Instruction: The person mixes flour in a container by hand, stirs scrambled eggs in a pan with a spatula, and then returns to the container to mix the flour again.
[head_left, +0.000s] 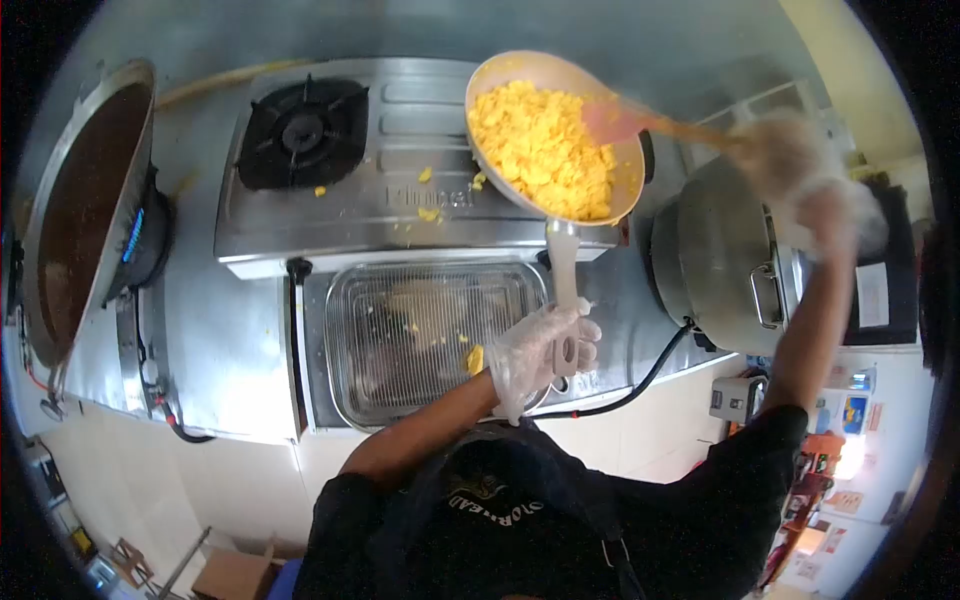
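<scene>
A light-coloured frying pan (632,188) full of yellow scrambled egg (545,145) rests over the right side of a steel gas stove (400,230). My left hand (545,350), in a clear plastic glove, is closed round the pan's pale handle (562,265). At the upper right my right hand (795,165), also gloved and blurred by motion, holds the wooden handle of a pink spatula (615,121). The spatula's blade overlaps the right part of the egg. Bits of egg lie on the stove top.
A wire rack over a tray (435,340) sits in front of the stove, with egg scraps on it. The left burner (302,132) is bare. A large wok (90,210) stands over a blue flame at far left. A big metal pot (715,250) is at right, near a black hose (650,380).
</scene>
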